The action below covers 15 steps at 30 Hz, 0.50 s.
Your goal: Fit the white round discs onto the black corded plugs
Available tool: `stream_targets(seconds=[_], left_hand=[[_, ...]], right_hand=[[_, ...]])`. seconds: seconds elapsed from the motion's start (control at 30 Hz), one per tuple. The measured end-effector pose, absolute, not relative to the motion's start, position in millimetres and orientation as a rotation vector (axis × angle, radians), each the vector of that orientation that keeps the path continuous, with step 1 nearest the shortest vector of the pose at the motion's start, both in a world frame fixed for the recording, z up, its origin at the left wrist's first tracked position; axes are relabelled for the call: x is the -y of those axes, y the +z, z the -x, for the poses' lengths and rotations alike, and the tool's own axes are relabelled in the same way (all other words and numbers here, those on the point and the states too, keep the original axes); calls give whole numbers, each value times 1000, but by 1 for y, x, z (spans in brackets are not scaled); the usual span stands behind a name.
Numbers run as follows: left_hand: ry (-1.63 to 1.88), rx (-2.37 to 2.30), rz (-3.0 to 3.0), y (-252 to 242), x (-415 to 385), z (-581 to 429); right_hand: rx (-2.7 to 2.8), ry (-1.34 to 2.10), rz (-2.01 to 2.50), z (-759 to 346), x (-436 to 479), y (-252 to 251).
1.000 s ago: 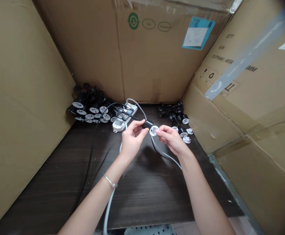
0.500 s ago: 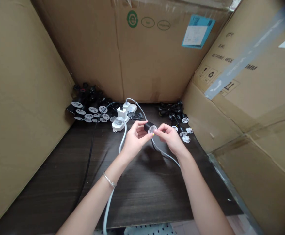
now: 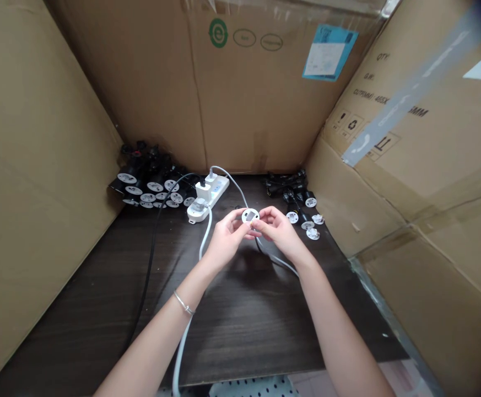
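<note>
Held up over the dark table is a small black cylinder with a round white end (image 3: pixel 247 215). That end faces me, with dark slots and a greyish patch in it; the black body is mostly hidden behind it. My left hand (image 3: pixel 228 234) is closed round its left side, thumb at the lower rim. From the right, my right hand (image 3: pixel 279 231) pinches at the bottom edge with thumb and fingers. A cable runs down behind the hands; whether it joins the cylinder I cannot tell.
Many similar cylinders are piled at the left (image 3: pixel 155 187). More stand at the right beside loose white discs (image 3: pixel 313 234). A white power strip (image 3: pixel 193 214) with plugged-in adapters and cables lies behind my hands. Cardboard boxes (image 3: pixel 244 110) wall three sides of the table (image 3: pixel 244 331).
The cylinder has turned so its white end faces me squarely. My right hand has moved in closer and left, against its lower edge. The view has shifted slightly.
</note>
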<state>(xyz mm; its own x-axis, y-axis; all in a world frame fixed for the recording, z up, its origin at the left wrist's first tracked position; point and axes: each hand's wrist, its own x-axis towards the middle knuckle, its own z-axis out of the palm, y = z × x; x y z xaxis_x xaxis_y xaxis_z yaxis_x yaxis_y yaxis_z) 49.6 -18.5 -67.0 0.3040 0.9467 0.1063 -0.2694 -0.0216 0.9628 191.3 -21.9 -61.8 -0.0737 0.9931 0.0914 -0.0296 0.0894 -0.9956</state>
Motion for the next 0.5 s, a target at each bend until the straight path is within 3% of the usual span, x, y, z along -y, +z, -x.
stream_targets(seconds=[0.5], left_hand=[[1077,-769,-1291,-71,23,-52]], right_hand=[[1205,1353,980,-185,26,-58]])
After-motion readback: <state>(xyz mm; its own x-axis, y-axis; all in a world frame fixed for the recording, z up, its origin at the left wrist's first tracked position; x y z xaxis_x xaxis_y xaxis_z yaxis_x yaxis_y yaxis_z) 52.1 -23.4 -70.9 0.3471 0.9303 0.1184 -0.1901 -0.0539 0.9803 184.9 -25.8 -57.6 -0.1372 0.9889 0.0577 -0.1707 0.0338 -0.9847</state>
